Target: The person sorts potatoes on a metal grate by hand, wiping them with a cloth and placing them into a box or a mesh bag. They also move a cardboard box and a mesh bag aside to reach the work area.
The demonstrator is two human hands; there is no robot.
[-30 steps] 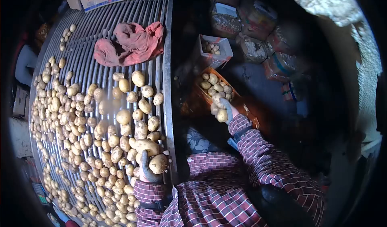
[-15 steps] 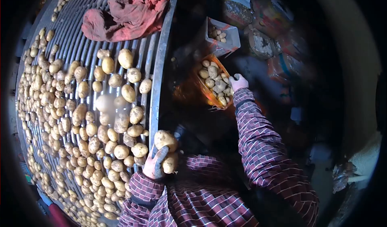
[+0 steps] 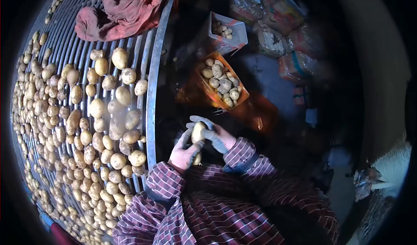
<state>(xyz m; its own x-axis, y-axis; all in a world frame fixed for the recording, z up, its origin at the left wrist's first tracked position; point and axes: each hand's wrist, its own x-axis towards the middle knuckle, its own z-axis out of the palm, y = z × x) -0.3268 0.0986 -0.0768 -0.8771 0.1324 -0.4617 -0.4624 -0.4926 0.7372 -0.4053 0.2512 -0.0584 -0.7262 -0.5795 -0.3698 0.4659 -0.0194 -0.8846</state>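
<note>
In front of my chest, just right of the rack's metal edge, both hands meet around potatoes. My left hand (image 3: pixel 181 153), in a grey-fingered glove, is closed around a potato (image 3: pixel 196 159) low in the palm, mostly hidden by the fingers. My right hand (image 3: pixel 220 137), gloved likewise, has its fingers around a second, pale potato (image 3: pixel 198 132), which the left fingers also touch. Beyond the hands stands an orange-lined crate (image 3: pixel 241 93) filled with potatoes (image 3: pixel 224 86).
Along the left runs a slatted metal rack (image 3: pixel 150 123) covered in many potatoes (image 3: pixel 117 160). A red cloth (image 3: pixel 126 14) lies on its far end. Behind the orange-lined crate is a grey bin (image 3: pixel 236 38) with some potatoes. Filled bags (image 3: pixel 245 6) stand at the back.
My right hand has left the orange-lined crate and come back to the left hand, closing on the upper potato. The left hand has moved slightly up and right, away from the rack's edge.
</note>
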